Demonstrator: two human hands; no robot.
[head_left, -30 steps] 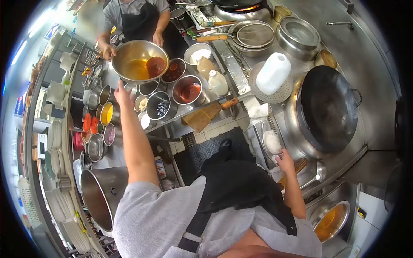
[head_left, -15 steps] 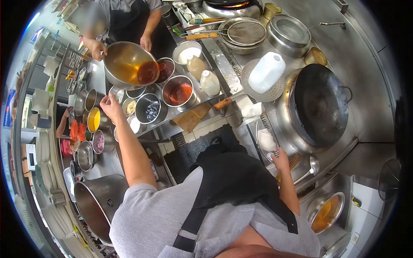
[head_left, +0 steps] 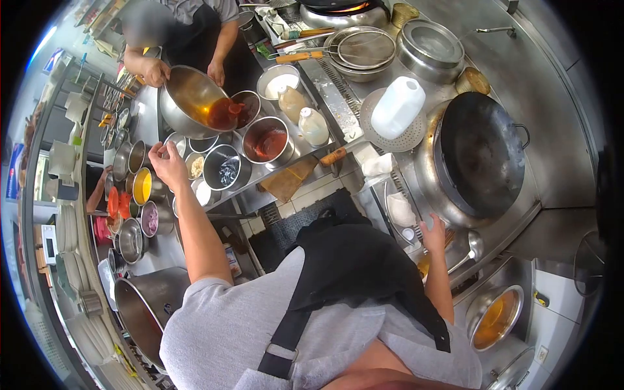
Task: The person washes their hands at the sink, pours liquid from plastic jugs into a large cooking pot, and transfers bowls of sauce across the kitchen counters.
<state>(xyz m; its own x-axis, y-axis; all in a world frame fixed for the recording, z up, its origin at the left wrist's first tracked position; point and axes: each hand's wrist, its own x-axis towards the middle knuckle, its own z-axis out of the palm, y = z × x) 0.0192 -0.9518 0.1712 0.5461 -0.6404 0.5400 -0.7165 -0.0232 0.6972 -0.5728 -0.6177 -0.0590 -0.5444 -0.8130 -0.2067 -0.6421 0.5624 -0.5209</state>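
My left hand (head_left: 169,166) is raised over the row of seasoning pots with nothing in it, its fingers apart. Close by are a pot of chopped pale seasoning (head_left: 195,166) and a dark-walled pot (head_left: 227,168). My right hand (head_left: 434,234) hovers at the stove's front edge, fingers stretched and empty. Beside it, a small white round piece (head_left: 408,234) lies near a bunched white cloth (head_left: 400,212). A ladle (head_left: 473,250) rests just to the right of this hand. Across the counter, a co-worker's hands tilt a large steel bowl (head_left: 188,104) of red-orange liquid over a pot of dark red sauce (head_left: 247,109).
A large black wok (head_left: 482,156) sits on the range at right. A white plastic jug (head_left: 398,107) stands on a perforated disc (head_left: 419,133). A cleaver (head_left: 292,179) lies at the counter edge. A tall stockpot (head_left: 146,305) stands at lower left.
My right hand has come away from the small white piece and opened. My left hand's pinched fingers have spread. The co-worker's bowl is tipped further toward the sauce pot.
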